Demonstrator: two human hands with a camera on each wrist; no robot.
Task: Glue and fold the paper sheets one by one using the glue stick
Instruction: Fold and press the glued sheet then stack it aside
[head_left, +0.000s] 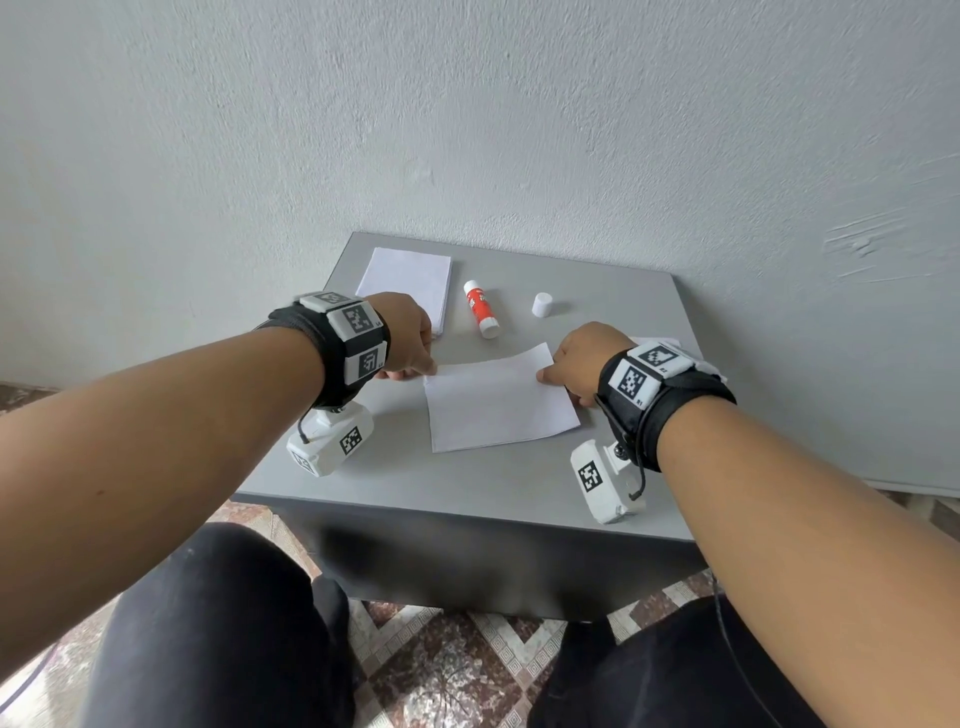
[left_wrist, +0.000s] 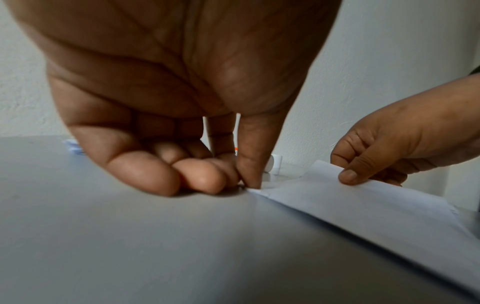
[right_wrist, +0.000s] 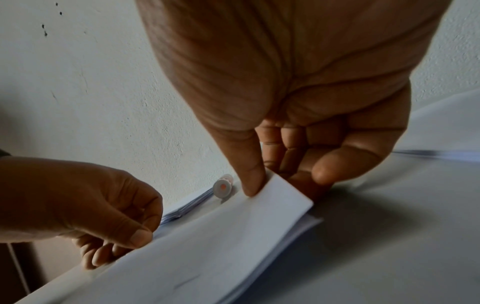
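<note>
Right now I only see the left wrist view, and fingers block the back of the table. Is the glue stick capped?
Observer: No. The glue stick lies uncapped; its cap stands apart, to its right.
Operator: Any sheets left?
Observer: A paper stack sits at the far left corner, beyond the left hand.
Operator: Anything past the right hand?
Observer: More white paper lies on the table beyond it.
</note>
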